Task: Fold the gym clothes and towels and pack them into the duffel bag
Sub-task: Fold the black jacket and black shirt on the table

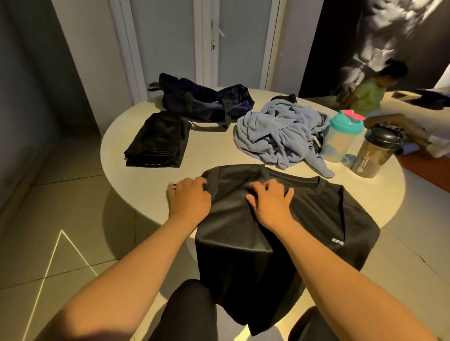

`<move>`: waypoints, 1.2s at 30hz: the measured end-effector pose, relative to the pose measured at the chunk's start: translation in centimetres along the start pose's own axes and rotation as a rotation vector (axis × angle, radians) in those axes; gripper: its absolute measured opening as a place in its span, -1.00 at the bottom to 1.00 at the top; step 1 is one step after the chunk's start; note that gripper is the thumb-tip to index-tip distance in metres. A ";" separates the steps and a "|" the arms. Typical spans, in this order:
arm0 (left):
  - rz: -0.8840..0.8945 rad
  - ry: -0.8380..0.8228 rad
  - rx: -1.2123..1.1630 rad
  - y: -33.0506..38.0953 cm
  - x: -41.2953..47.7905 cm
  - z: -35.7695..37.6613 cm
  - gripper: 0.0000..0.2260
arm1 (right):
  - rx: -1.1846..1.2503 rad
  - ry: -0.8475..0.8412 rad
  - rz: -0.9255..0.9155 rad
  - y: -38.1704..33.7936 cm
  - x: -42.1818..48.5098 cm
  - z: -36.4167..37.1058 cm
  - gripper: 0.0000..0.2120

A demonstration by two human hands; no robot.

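A black T-shirt (308, 220) lies spread on the near edge of the round table (215, 148), its lower part hanging over the edge. My left hand (189, 198) grips the shirt's left sleeve edge with curled fingers. My right hand (271, 201) rests on the shirt's chest, fingers bent and bunching the fabric. A folded black garment (157, 140) lies at the left. The dark blue duffel bag (205, 101) sits at the far side. A crumpled light blue towel (280, 133) lies beside it.
A teal-lidded shaker bottle (341, 137) and a dark shaker bottle (379, 150) stand at the table's right. A person in a green top (370, 93) sits beyond the table. White doors stand behind; tiled floor lies to the left.
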State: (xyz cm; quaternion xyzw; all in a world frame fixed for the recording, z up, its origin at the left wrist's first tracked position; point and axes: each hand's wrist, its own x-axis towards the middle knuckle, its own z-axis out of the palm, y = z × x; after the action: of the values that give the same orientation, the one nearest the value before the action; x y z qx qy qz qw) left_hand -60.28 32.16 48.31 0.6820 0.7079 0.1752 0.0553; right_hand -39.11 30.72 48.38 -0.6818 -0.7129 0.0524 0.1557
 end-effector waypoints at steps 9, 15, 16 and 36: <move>0.230 0.022 -0.253 0.7 -1.0 -1.4 -0.70 | -0.043 -0.252 0.110 -5.0 -0.2 1.2 -0.50; -0.075 0.075 0.076 -3.5 0.4 -5.6 -0.60 | -0.017 -0.270 0.081 -5.6 -0.6 1.5 -0.41; -0.099 0.079 0.130 -3.5 0.3 -5.9 -0.57 | -0.021 -0.268 0.072 -5.9 -0.5 1.6 -0.40; 0.059 -0.081 -0.076 -1.6 -2.4 0.4 -0.47 | 0.115 -0.002 0.035 -0.9 -1.4 0.8 -0.54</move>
State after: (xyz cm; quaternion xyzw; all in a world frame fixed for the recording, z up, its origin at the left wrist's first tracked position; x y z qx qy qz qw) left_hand -61.49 29.88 47.04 0.7065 0.6775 0.1758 0.1047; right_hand -40.20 29.40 47.73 -0.6839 -0.6969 0.0968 0.1930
